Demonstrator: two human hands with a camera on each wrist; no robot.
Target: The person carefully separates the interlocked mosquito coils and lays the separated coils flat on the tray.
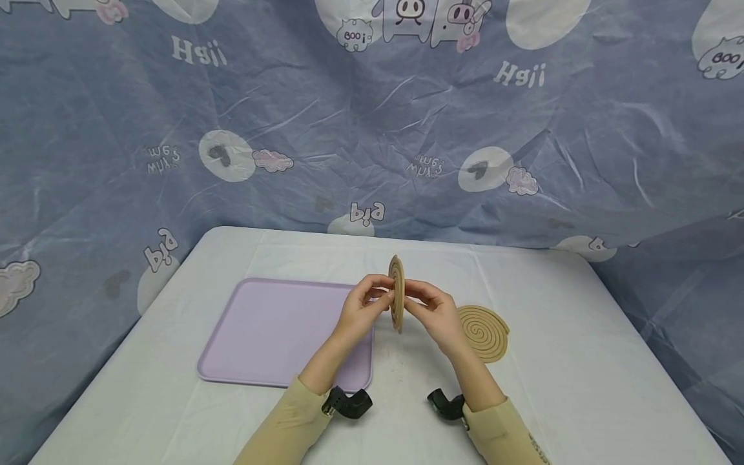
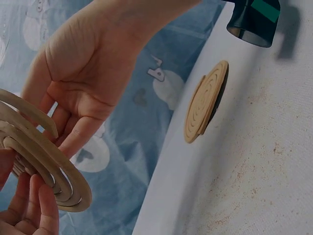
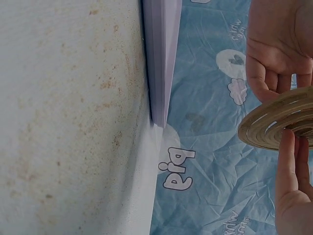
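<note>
We see the spiral coil [image 1: 396, 292] held on edge above the table [image 1: 581, 361], pinched between the fingertips of the left hand [image 1: 360, 310] and right hand [image 1: 433, 311]. A second coil [image 1: 484, 332] lies flat just beside the right fingers (the lilac tray [image 1: 273, 329] beside the left).

The coil [image 3: 279, 125] sits edge-on between both hands: the left hand [image 3: 279, 46] grips it from above, the right hand [image 3: 293, 191] from below. The tray [image 3: 161, 58] lies on the stained table [image 3: 68, 117], against the blue cloth [image 3: 215, 161].
</note>
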